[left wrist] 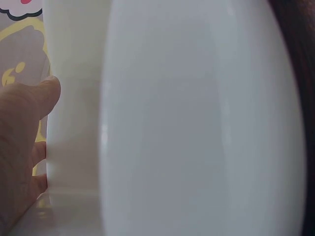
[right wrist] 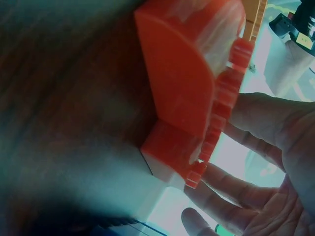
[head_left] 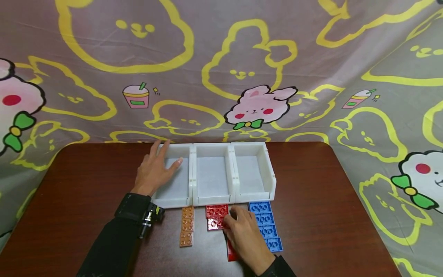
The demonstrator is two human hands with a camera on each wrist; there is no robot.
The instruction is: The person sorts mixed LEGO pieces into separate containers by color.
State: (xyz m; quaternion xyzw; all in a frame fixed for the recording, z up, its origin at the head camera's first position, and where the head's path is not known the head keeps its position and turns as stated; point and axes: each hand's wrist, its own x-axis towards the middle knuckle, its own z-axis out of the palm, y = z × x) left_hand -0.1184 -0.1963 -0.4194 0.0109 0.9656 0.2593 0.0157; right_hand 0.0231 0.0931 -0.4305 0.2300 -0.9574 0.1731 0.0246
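From my remote seat I had the left hand over the left white bin, its fingers spread and released, holding nothing that I could see. Its fingertips reached the bin's far edge and its thumb pointed inward over the floor. On the left wrist feed, white plastic filled most of my view, with the thumb right by a wall.

I had the right hand down at the red bricks, its thumb and index finger bent by the right edge of two that lay end to end before the middle bin. Another red piece showed partly under that hand. Through the right wrist camera I saw red plastic up close with fingers behind it, but I could not tell whether they pinched it or only touched it.

Just beside the right hand I saw four blue bricks in a slanting column, beginning at the front of the right bin. A column of orange-brown bricks stood left of the red ones. All of this lay on a dark brown table, with a cartoon-printed cloth behind it
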